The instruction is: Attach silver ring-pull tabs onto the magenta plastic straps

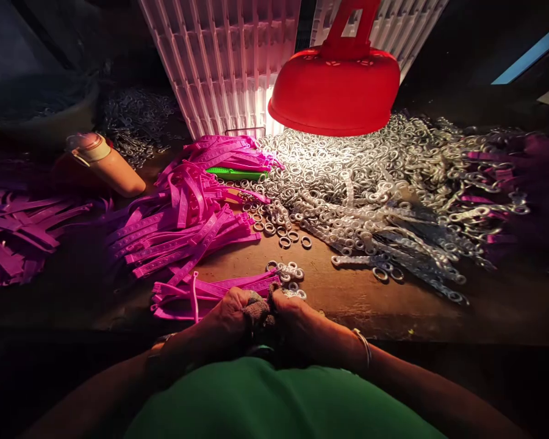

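Observation:
My left hand (236, 312) and my right hand (297, 317) meet at the table's front edge, close to my body. Dark finger coverings show on both, and the fingers are closed together. Whatever they pinch is too small or hidden to name. Just beyond them lies a small bunch of magenta straps (219, 288), partly behind my left hand. Silver rings (293, 272) on short pale strips rest beside the strap ends, just past my right hand.
Magenta straps (178, 235) are heaped on the wooden table (320, 280) at left, near an orange bottle (114, 167). A red lamp (336, 91) hangs over a large ring pile (393, 164). White ribbed panels (219, 61) stand behind.

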Motion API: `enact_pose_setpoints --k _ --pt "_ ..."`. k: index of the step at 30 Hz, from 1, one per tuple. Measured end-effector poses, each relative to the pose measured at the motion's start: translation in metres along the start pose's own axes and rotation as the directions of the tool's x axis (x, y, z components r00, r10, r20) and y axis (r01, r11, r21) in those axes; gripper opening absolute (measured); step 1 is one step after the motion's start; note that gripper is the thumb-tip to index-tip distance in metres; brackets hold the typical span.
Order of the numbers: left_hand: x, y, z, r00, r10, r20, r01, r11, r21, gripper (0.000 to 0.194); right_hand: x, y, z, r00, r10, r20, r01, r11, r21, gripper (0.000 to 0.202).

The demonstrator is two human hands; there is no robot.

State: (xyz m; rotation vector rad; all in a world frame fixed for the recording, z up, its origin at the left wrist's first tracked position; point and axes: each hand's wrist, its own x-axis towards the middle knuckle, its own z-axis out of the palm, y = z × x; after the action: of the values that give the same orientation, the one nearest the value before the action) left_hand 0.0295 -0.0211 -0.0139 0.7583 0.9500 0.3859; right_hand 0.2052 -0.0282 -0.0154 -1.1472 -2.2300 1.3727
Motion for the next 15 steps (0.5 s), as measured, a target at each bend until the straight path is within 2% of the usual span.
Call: enact_pose_setpoints --k 4,7,9,11,13,15 --pt "-0.004 0.005 0.003 1.000 -0.012 -0.013 0.011 1.000 -0.029 0.035 0.001 -0.007 -0.005 0.998 0.016 0.057 -0.003 0.975 -0.221 0.014" --pt "-0.004 0.011 0.000 1.000 -0.011 0.004 0.012 0.999 -0.043 0.036 0.003 -0.009 -0.008 0.999 0.005 0.050 0.009 0.960 -0.282 0.005" --pt "0.001 0.014 -0.006 0.999 0.038 -0.029 -0.036 0.997 0.063 0.040 0.006 -0.008 -0.010 1.000 0.005 0.017 0.000 0.958 -0.286 0.009" --pt "0.010 0.014 -0.012 0.990 0.134 -0.045 -0.124 0.976 0.181 0.043 0.010 -0.005 -0.013 0.999 -0.009 -0.052 -0.008 0.950 -0.312 0.009" --pt "0.020 0.013 -0.016 0.973 0.231 -0.009 -0.218 0.931 0.292 0.043 0.014 0.002 -0.019 0.989 -0.068 -0.130 0.012 0.922 -0.386 0.010" --pt "0.026 0.012 -0.016 0.944 0.324 0.069 -0.318 0.831 0.456 0.040 0.021 0.012 -0.030 0.971 -0.140 -0.193 0.036 0.885 -0.464 0.017"
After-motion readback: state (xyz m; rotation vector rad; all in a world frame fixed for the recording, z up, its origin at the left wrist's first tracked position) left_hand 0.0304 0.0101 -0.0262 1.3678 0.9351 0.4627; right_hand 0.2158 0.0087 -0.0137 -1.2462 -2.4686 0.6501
